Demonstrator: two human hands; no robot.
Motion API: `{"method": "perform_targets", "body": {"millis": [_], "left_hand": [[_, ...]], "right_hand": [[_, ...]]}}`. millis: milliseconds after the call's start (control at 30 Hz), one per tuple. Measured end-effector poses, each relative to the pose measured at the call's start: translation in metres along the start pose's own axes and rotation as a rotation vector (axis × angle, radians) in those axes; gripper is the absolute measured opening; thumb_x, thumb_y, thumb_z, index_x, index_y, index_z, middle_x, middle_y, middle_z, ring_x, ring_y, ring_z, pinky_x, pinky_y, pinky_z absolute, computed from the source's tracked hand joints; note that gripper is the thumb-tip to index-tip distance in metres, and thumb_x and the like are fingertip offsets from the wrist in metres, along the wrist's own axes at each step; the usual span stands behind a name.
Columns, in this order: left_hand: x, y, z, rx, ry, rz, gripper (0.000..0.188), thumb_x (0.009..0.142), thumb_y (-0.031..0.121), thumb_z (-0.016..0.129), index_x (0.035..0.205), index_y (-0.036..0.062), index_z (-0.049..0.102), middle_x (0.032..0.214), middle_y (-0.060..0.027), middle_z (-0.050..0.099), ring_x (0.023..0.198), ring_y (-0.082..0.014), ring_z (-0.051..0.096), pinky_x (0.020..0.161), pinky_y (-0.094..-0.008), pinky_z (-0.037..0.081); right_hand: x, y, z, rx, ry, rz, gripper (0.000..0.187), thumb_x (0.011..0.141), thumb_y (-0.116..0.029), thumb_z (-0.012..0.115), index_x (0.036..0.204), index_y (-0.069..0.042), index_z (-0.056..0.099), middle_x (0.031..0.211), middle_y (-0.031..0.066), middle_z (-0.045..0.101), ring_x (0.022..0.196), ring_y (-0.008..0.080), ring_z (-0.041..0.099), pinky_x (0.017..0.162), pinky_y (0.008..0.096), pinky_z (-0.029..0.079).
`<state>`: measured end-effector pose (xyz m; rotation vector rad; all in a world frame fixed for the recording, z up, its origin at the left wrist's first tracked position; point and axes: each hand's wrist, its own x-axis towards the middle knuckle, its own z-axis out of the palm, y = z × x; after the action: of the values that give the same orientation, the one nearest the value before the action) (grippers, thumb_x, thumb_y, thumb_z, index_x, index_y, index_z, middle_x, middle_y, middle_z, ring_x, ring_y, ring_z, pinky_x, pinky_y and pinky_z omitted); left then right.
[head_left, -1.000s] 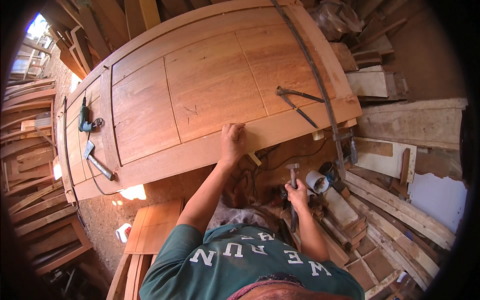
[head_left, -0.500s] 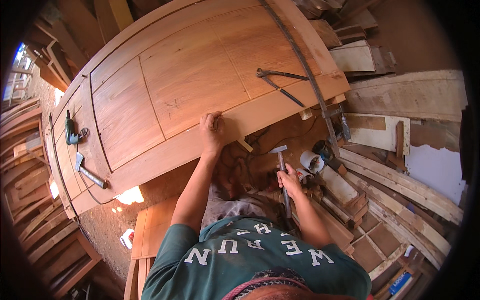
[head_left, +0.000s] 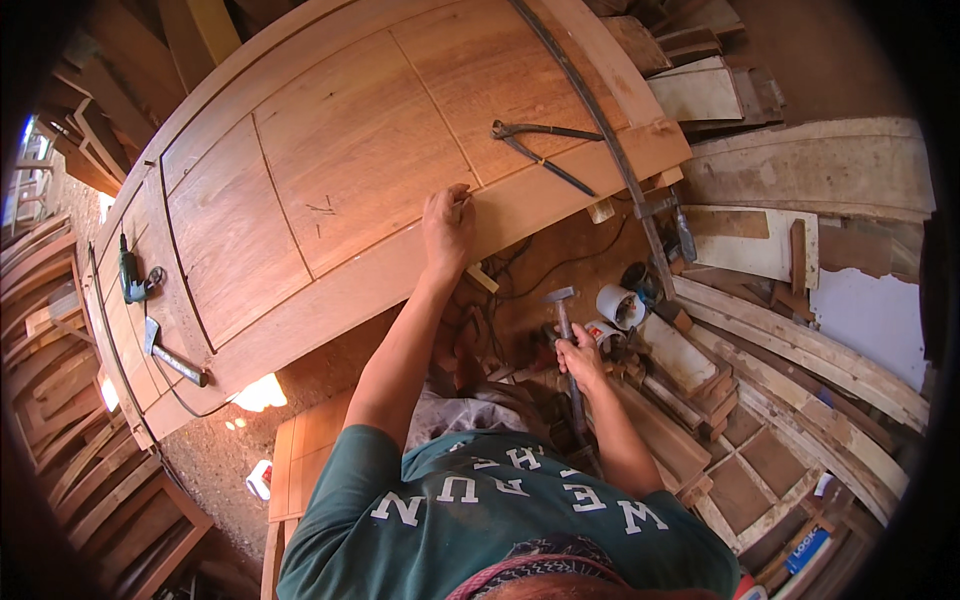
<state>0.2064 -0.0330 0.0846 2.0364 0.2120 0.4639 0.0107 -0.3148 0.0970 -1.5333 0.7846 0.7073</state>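
Observation:
My right hand (head_left: 582, 358) is wrapped round the handle of a hammer (head_left: 566, 318), held upright off the near edge of a large wooden panelled door (head_left: 350, 130). Against the door's near rail, by a panel groove, is my left hand (head_left: 448, 225). Its fingers are pinched together; something small and dark shows at their tips, too small to name. To its right lie pincers (head_left: 545, 150) with dark handles, spread apart. Several thin nail-like pieces (head_left: 320, 208) rest on the panel to its left.
A green drill (head_left: 131, 274) and a second hammer (head_left: 176, 356) lie at the door's left end. A long metal clamp bar (head_left: 585, 95) crosses its right end. Below stand a white bucket (head_left: 618, 303) and cables; stacked boards (head_left: 800, 350) fill the right.
My left hand has slid right along the door's near rail, closer to the pincers, its fingers still pinched. My right hand keeps the hammer in nearly the same place. The view has shifted slightly.

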Motion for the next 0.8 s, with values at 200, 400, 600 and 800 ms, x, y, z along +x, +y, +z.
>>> {"method": "perform_targets", "body": {"millis": [200, 400, 600, 800], "left_hand": [[-0.002, -0.011, 0.010, -0.015, -0.035, 0.025, 0.013, 0.087, 0.001, 0.075, 0.100, 0.0053, 0.073, 0.097, -0.0132, 0.074, 0.099, -0.0357, 0.068, 0.088, -0.0443, 0.054], [-0.003, -0.012, 0.013, -0.055, -0.019, -0.044, 0.020, 0.087, -0.001, 0.076, 0.104, 0.0028, 0.067, 0.099, -0.0140, 0.074, 0.101, -0.0356, 0.068, 0.089, -0.0443, 0.054], [-0.007, -0.016, 0.016, -0.020, -0.010, -0.018, 0.031, 0.088, -0.001, 0.075, 0.113, 0.0017, 0.057, 0.102, -0.0153, 0.073, 0.102, -0.0366, 0.069, 0.089, -0.0451, 0.053], [-0.005, -0.013, 0.014, 0.029, 0.007, -0.035, 0.034, 0.089, 0.000, 0.075, 0.117, 0.0005, 0.055, 0.102, -0.0168, 0.074, 0.100, -0.0387, 0.069, 0.089, -0.0457, 0.053]], "right_hand": [[-0.002, -0.008, 0.001, 0.028, -0.012, -0.031, 0.023, 0.099, -0.007, 0.061, 0.122, -0.007, 0.060, 0.075, -0.0005, 0.056, 0.059, 0.0082, 0.052, 0.049, 0.0258, 0.042], [-0.005, -0.026, 0.007, 0.023, -0.016, -0.104, 0.028, 0.099, -0.008, 0.062, 0.127, -0.006, 0.061, 0.071, -0.0029, 0.053, 0.054, 0.0065, 0.047, 0.047, 0.0260, 0.041], [-0.017, -0.059, 0.015, -0.073, -0.033, -0.228, 0.035, 0.101, -0.011, 0.063, 0.134, -0.003, 0.059, 0.071, -0.0029, 0.054, 0.053, 0.0056, 0.049, 0.047, 0.0255, 0.041], [-0.024, -0.090, 0.024, -0.308, 0.055, -0.328, 0.056, 0.103, -0.024, 0.064, 0.148, 0.007, 0.050, 0.104, 0.0173, 0.069, 0.091, 0.0216, 0.068, 0.084, 0.0355, 0.055]]}}
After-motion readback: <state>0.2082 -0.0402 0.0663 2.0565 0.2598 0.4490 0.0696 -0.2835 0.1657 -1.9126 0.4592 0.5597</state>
